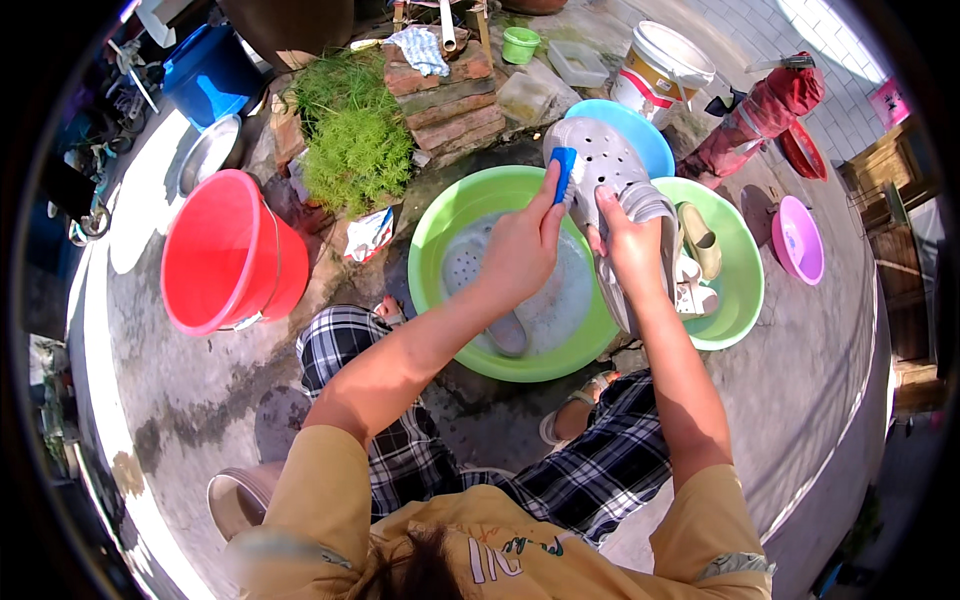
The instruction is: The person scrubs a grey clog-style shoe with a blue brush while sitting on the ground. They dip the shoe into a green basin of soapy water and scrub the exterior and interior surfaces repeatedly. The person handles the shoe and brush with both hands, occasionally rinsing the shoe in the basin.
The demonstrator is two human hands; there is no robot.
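My left hand point(522, 255) grips a blue scrubbing brush point(565, 172), its bristles against the side of a grey clog point(598, 145). That clog is held up, toe pointing away from me, by my right hand point(632, 245), with the thumb on top near the strap. Below my hands stands a green basin point(432, 330) of sudsy water. A second grey clog point(508, 335) lies partly under the suds there. To the right, another green basin point(742, 310) holds an olive shoe point(700, 240) and white footwear point(695, 295), partly hidden behind the raised clog.
A red bucket point(225, 255) stands at left, with a metal basin point(212, 155) and blue bucket point(208, 75) behind. Beyond the green basins are a blue basin point(635, 130), a white pail point(665, 65) and stacked bricks point(450, 105). A purple basin point(797, 240) sits far right.
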